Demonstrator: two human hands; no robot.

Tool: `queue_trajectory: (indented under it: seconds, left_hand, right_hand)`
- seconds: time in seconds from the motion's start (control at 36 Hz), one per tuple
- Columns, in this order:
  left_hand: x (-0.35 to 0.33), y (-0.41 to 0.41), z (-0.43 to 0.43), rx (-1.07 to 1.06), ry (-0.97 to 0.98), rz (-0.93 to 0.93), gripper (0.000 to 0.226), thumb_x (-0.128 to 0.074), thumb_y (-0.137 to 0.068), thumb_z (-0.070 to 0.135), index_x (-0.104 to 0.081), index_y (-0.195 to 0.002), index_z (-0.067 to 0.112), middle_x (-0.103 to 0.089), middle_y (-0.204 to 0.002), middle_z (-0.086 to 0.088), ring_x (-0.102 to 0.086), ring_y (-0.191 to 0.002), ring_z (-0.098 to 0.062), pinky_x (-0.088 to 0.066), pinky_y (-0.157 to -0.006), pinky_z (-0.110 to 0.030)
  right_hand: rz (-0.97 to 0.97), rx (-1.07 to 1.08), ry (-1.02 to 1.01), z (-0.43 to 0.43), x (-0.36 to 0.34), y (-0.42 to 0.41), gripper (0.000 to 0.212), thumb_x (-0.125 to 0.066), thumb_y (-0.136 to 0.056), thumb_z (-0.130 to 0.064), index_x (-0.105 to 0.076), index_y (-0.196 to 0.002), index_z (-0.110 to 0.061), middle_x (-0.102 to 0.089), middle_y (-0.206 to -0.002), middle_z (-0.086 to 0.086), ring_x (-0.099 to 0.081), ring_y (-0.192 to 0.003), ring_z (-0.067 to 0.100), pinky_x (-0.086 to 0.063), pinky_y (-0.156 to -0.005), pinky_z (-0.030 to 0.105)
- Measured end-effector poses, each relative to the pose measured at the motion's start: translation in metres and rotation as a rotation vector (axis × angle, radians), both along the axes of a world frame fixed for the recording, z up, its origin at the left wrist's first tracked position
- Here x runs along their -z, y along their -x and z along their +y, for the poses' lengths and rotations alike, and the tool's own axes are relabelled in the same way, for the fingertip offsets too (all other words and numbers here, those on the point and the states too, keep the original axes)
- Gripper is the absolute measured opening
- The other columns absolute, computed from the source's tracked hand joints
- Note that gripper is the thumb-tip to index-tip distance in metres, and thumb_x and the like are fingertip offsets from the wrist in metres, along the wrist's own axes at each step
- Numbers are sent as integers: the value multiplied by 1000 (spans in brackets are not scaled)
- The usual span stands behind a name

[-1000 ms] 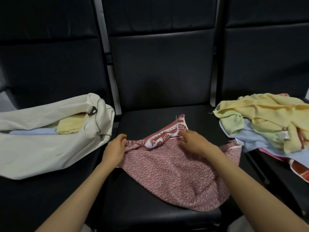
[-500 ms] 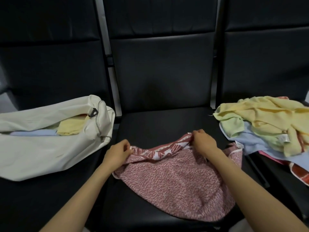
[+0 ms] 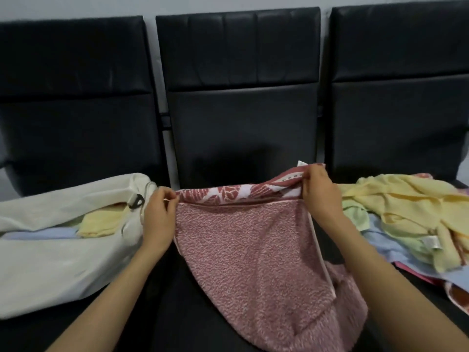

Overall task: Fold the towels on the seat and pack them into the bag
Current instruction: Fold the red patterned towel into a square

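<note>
A red-and-white patterned towel point(image 3: 248, 245) hangs over the middle black seat, lifted by its top edge. My left hand point(image 3: 158, 219) pinches its left top corner. My right hand point(image 3: 318, 191) pinches the right top corner, slightly higher. The towel's lower part drapes onto the seat. On the left seat lies a cream drawstring bag point(image 3: 50, 255), its mouth facing the towel, with a folded yellow towel point(image 3: 101, 222) and a pale blue one point(image 3: 38, 235) inside. A heap of unfolded towels point(image 3: 406, 212), yellow, green, blue and red, rests on the right seat.
Three black padded chairs point(image 3: 241, 97) stand in a row against a pale wall. The bag's black cord lock point(image 3: 135, 200) sits at its mouth, close to my left hand. Bare black seat point(image 3: 177, 313) shows below the towel at the front.
Both hands have spread apart and lifted the towel's top edge off the seat, stretching it out. The camera view has tilted up, showing the chair backs.
</note>
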State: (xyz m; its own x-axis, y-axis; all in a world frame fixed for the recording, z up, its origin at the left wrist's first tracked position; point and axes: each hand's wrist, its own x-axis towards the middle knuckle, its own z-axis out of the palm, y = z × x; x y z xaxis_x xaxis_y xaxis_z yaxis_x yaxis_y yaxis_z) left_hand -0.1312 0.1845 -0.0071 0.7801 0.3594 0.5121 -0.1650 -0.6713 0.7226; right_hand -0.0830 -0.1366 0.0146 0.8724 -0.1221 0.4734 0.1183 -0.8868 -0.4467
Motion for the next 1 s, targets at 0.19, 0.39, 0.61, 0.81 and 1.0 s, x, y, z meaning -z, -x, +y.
queue_trajectory:
  seconds: [0.19, 0.39, 0.61, 0.81, 1.0]
  left_hand:
    - [41, -45, -1, 76, -329, 787, 49, -56, -91, 25, -45, -135, 6, -38, -141, -21, -46, -125, -37, -38, -102, -36]
    - [68, 3, 5, 179, -224, 890, 49, -62, -90, 22, -48, -133, 2, -59, -126, -15, -57, -113, -28, -43, -89, -27]
    - [87, 8, 13, 74, 229, 792, 61, -69, -85, 30, -43, -130, -3, -60, -122, -21, -59, -110, -37, -49, -93, -42]
    - [76, 9, 5, 120, 3, 732, 21, -66, -84, 12, -64, -63, 16, -67, -71, -4, -65, -77, -23, -47, -71, -28]
    - [40, -5, 8, 541, -345, 1210, 16, -79, -74, 27, -78, -83, 14, -66, -63, 14, -60, -67, -7, -43, -64, -15]
  right_hand:
    - [479, 16, 113, 10, 21, -39, 51, -56, -92, -11, -30, -135, -1, -34, -137, 22, -48, -120, 43, -41, -94, 42]
    - [806, -51, 300, -12, 50, 13, 37, -54, -91, -29, -60, -118, -5, -60, -123, 14, -59, -111, 31, -48, -87, 32]
    - [830, -44, 184, -9, 57, 51, 32, -62, -88, -30, -54, -111, -9, -60, -118, 12, -59, -104, 28, -44, -77, 28]
    - [708, -80, 111, -16, 59, 52, 24, -65, -84, -29, -66, -106, -18, -68, -104, 8, -63, -96, 26, -49, -80, 32]
    - [860, 34, 557, -26, 49, 45, 40, -52, -91, -44, -56, -121, -17, -46, -131, 8, -39, -127, 28, -36, -101, 42]
